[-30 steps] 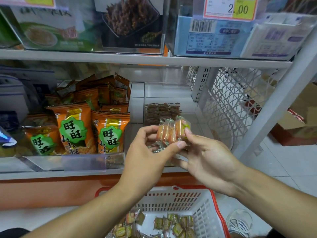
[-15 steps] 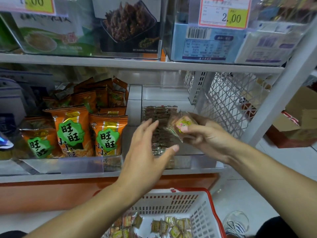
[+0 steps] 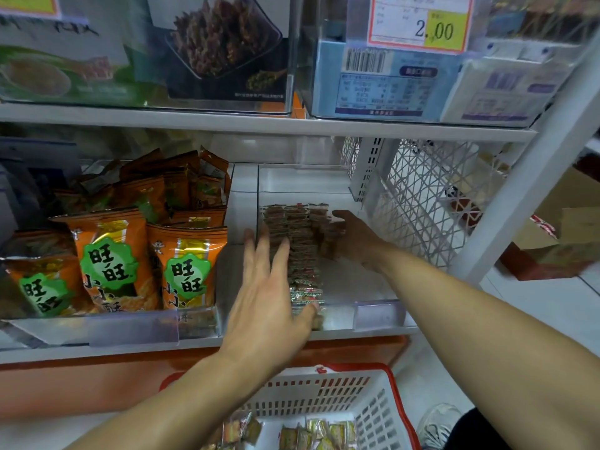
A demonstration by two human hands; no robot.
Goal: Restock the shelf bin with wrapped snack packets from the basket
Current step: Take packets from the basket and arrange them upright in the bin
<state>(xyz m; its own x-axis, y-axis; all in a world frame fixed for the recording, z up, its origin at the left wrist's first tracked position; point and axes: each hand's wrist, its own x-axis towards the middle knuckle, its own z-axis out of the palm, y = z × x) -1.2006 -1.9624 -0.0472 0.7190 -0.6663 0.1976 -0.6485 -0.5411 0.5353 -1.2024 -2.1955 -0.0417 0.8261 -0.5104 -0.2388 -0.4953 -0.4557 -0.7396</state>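
Packets [image 3: 300, 251] stand in packed rows inside the clear shelf bin [image 3: 378, 311] on the lower shelf. Right hand [image 3: 354, 240] is deep in the bin, against the rows' right side; its fingers are hidden, so grip cannot be told. Left hand [image 3: 271, 297] is flat, fingers spread, at the rows' left side. More wrapped packets [image 3: 319, 435] lie in the red-rimmed basket [image 3: 373, 404] below. Orange snack bags [image 3: 112, 261] fill the neighbouring bin.

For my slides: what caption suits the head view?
Right hand sets wrapped snack packets into clear shelf bin; left hand open beside them.
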